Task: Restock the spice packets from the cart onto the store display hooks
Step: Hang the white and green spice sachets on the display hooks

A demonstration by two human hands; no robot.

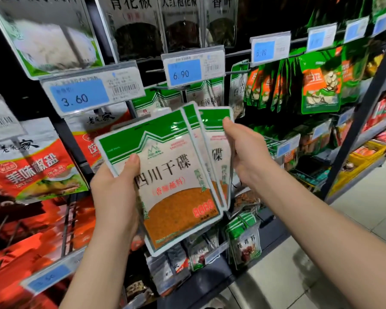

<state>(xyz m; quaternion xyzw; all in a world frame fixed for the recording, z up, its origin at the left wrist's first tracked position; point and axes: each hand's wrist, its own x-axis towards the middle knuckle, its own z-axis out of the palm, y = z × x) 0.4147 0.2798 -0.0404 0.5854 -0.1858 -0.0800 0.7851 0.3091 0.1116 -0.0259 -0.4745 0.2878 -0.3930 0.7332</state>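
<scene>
While the person stands close to the shelving, a small fan of spice packets (172,175) is held up between two hands, in front of the display and not yet on any hook. The left hand (115,197) grips the front packet by its left edge, thumb (133,163) pressed flat on the printed face and the other fingers curled out of sight behind. The right hand (246,150) pinches the rear packets (216,139) along their right edge, its fingers (226,122) reaching up to the green top strip. At least three packets show; whether more lie behind I cannot tell.

Just behind the fan, under the 6.90 price tag (184,71), a display hook (169,87) carries green-topped packets (201,92) of similar make, and that looks to me the likely destination. The red salt-and-pepper packets (31,170) to the left and the green and orange pouches (319,85) to the right hang in full rows.

As I judge it, the job is in mid-course: this handful is at the shelf, but the hanging itself is all left to do. No cart is clearly in view, so how much stock remains I cannot say.
</scene>
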